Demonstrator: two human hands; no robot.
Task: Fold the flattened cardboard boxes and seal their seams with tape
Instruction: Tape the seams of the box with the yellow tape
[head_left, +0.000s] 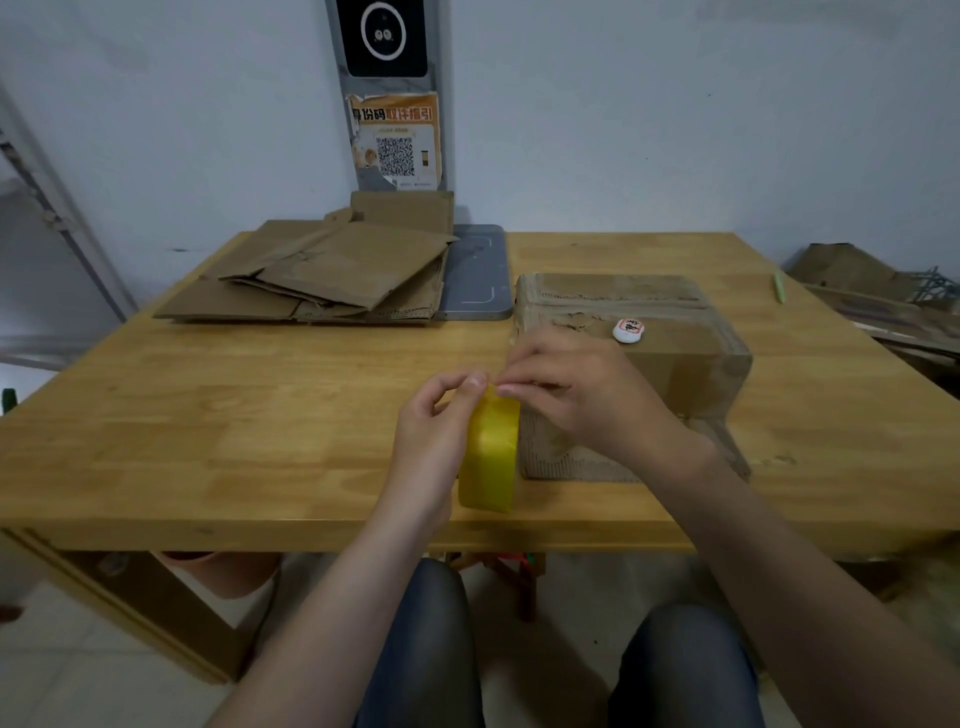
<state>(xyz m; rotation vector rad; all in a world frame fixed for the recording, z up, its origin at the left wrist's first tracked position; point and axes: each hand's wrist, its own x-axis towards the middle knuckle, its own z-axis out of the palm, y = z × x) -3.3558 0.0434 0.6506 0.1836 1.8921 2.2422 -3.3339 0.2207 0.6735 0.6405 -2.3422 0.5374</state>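
Both hands are on the yellow tape roll (491, 457), which stands on its edge near the front edge of the table (234, 415), about the middle, just beside the folded box (675, 358). The left hand (436, 431) holds the roll from its left side with curled fingers and the thumb at the top. The right hand (576, 395) pinches at the top of the roll with its fingertips, I think to find the loose end (the end itself is too small to see).

The roll looks light and stiff, with a smooth, shiny band, so I judge it can slip. It is best held by its sides, while the end is lifted with a nail. The box is light and a little soft, with worn, torn edges, so it should be taken with flat hands on two walls.

Flattened boxes (332, 275) lie in a pile at the far left corner, and a grey plate (478, 270) lies beside them at the far edge. A small white object (628, 330) rests on the box. The wooden table stands against a pale wall with a poster (397, 140).
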